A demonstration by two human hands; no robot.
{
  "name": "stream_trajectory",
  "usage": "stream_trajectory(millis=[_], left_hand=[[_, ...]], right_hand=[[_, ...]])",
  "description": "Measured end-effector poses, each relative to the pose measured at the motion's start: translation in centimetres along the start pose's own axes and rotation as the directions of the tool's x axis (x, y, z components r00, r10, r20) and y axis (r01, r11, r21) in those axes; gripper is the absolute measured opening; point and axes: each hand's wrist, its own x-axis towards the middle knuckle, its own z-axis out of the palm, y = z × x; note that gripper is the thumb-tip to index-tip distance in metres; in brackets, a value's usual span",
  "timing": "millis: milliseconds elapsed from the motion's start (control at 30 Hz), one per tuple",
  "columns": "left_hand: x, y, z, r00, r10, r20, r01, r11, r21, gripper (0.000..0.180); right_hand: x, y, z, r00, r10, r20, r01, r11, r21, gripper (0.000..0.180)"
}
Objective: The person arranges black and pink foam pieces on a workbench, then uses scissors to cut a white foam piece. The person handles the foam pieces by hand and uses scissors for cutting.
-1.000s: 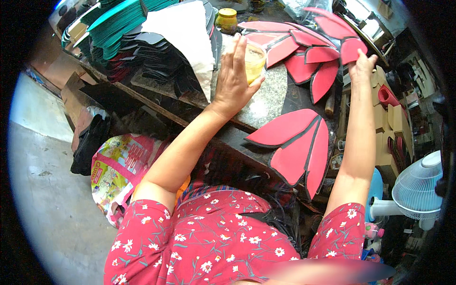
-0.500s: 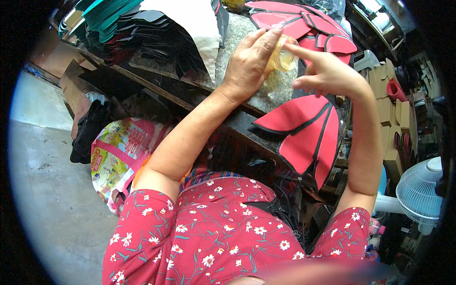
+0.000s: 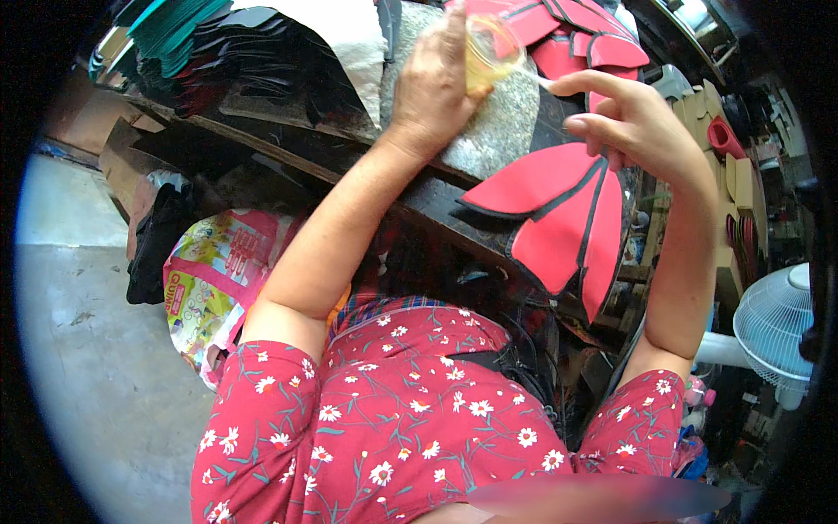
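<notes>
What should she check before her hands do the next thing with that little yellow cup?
1. Left hand has hold of the cup: ok, fingers wrap it.
2. Cup upright: cannot tell, it looks tilted and blurred.
3. Right hand holds a thin stick pointed at the cup: ok.
4. Stick tip inside the cup: cannot tell.
5. Red pieces lie flat within reach under the right hand: ok.
6. Stone slab under the cup is bare: ok.

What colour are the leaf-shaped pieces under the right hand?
Red with black edging, the leaf-shaped pieces show best in the head view.
</notes>
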Motion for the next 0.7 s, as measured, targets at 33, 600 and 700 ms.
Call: stream_trajectory(millis=[33, 600, 700], left_hand=[[-0.1, 0.0, -0.1, 0.996, -0.068, 0.066, 0.066, 0.997, 0.034, 0.108], [-4.2, 4.4, -1.0, 0.9, 0.237, 0.367, -0.262, 0.965, 0.019, 0.038], [-4.3, 4.3, -0.8, 0.893, 0.241, 0.38, -0.252, 0.967, -0.022, 0.037]], right_hand=[[-1.3, 0.2, 0.1, 0.997, -0.006, -0.074, 0.007, 1.0, 0.023, 0.034], [-6.1, 13.2, 9.5, 0.896, -0.079, -0.438, -0.313, 0.586, -0.747, 0.067], [-7.2, 11.6, 10.6, 0.898, -0.125, -0.421, -0.296, 0.537, -0.79, 0.072]])
